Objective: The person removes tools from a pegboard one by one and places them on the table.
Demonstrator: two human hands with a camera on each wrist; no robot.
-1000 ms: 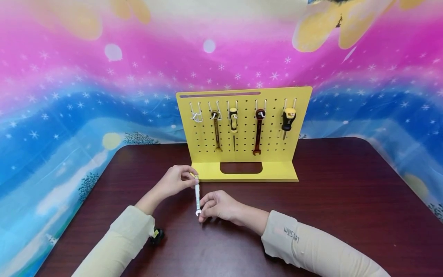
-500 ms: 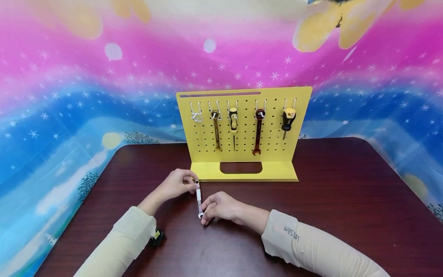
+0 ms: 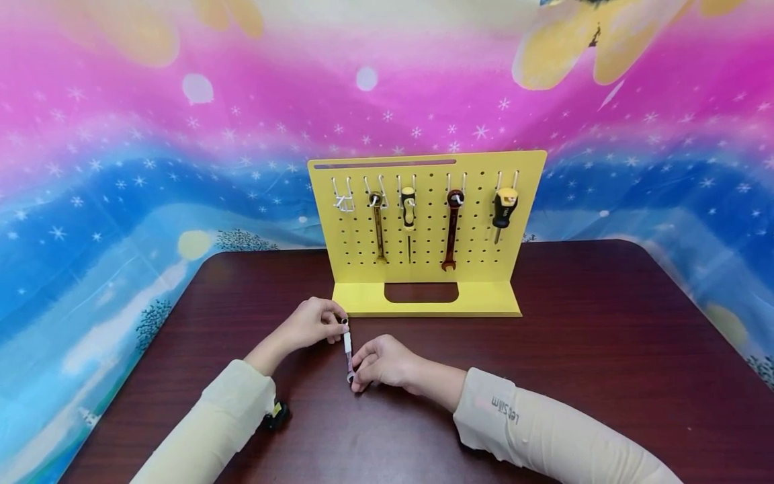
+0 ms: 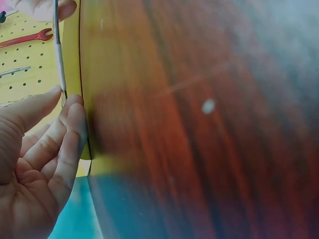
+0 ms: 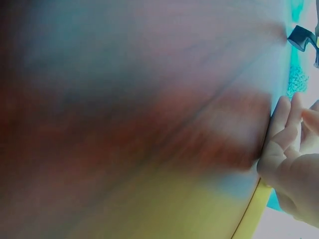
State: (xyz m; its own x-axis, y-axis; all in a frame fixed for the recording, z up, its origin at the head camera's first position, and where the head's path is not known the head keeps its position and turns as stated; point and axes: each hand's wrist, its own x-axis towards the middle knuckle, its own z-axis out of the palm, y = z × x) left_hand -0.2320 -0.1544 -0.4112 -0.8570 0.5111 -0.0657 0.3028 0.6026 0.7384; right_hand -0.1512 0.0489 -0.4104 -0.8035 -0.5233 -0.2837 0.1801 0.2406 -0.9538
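Observation:
My left hand (image 3: 314,321) pinches the ring end of a small silver combination wrench (image 3: 347,346) with a white wrap round its shank. The wrench hangs over the table in front of the pegboard's left corner, its open end toward me. Thumb and fingers of my right hand (image 3: 383,363) are bent at that open end, right against it. In the left wrist view the wrench (image 4: 59,55) runs up from my left thumb and fingertips (image 4: 75,102) to the right hand (image 4: 42,7). The right wrist view shows that hand's (image 5: 291,159) bent fingers; the wrench is hidden there.
A yellow pegboard stand (image 3: 478,296) is on the dark wooden table (image 3: 580,336). From its hooks hang a brass-coloured wrench (image 3: 379,232), a small screwdriver (image 3: 408,208), a reddish wrench (image 3: 451,232) and a black-and-yellow screwdriver (image 3: 504,208). The leftmost hook (image 3: 343,202) bears nothing.
The wrench has shifted slightly toward me and to the right, along with my left hand, so its open end sits closer against the right fingertips. The right hand has hardly moved.

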